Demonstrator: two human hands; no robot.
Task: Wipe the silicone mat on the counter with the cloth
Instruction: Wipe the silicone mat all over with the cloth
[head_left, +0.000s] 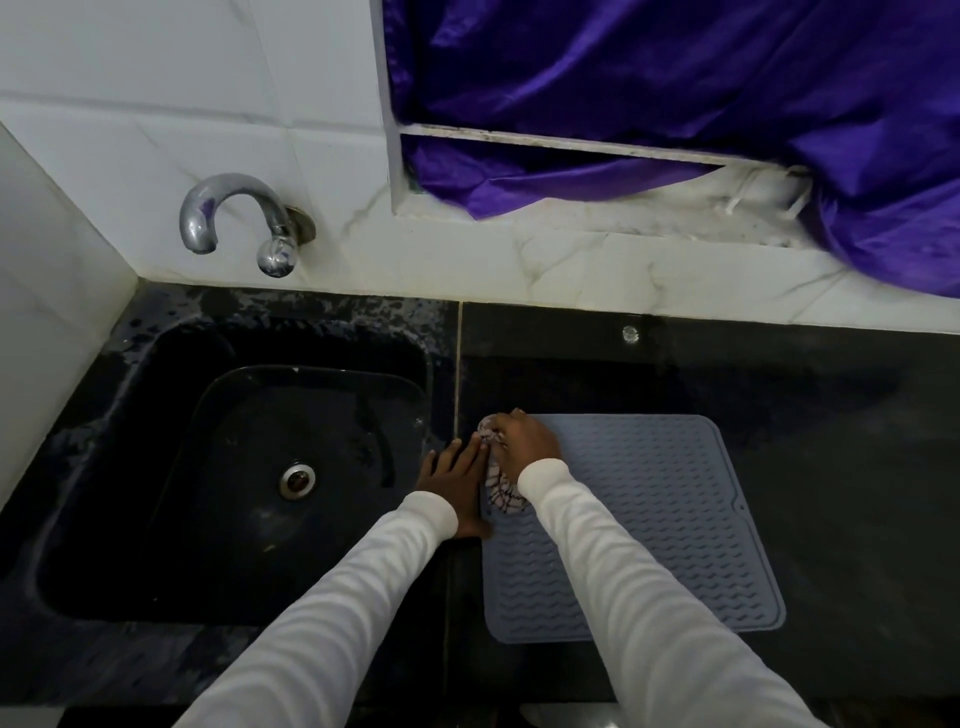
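Beside the black sink (156, 467), the left hand (457, 486) lies flat with straight fingers at the left edge of the grey silicone mat (654, 525) on the dark surface (831, 467), while the right hand (524, 441) grips the bunched checked cloth (501, 491) on the mat's far-left corner.

Most of the cloth (500, 483) is covered by the right hand (524, 447) and its white sleeve (623, 571), so only a bunched checked part can be seen, and the near left part of the silicone mat (649, 519) is hidden under that forearm. The mat's left edge is partly masked by the left hand (457, 483). Both arms are cut off by the lower edge, the purple fabric (675, 78) by the top and right edges, and the small round object (630, 333) on the bench (831, 415) cannot be identified.
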